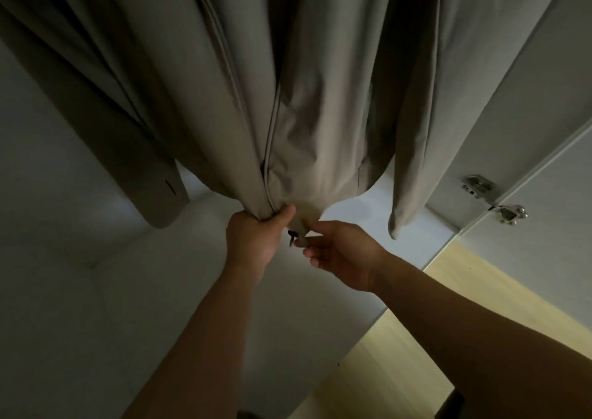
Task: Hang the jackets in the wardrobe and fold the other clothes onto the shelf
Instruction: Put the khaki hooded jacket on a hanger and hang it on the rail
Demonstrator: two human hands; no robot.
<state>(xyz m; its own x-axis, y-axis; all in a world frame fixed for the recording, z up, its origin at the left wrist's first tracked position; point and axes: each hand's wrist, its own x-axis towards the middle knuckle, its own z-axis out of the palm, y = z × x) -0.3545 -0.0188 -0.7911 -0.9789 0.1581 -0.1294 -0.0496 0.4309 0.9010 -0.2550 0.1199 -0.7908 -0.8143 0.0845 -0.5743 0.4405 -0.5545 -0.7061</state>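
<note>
A beige-grey jacket (pixel 307 98) hangs inside the wardrobe and fills the top of the view, one sleeve (pixel 134 149) drooping at the left and another (pixel 413 149) at the right. My left hand (pixel 256 239) is closed around the bunched bottom hem beside the front zip line. My right hand (pixel 339 252) pinches the hem's other side next to a small dark zip pull (pixel 292 236). The hanger and the rail are out of view above.
The white wardrobe floor (pixel 153 290) lies below the jacket. An open white door (pixel 525 149) with metal hinges (pixel 493 199) stands at the right. Pale wooden flooring (pixel 416 348) shows at the lower right.
</note>
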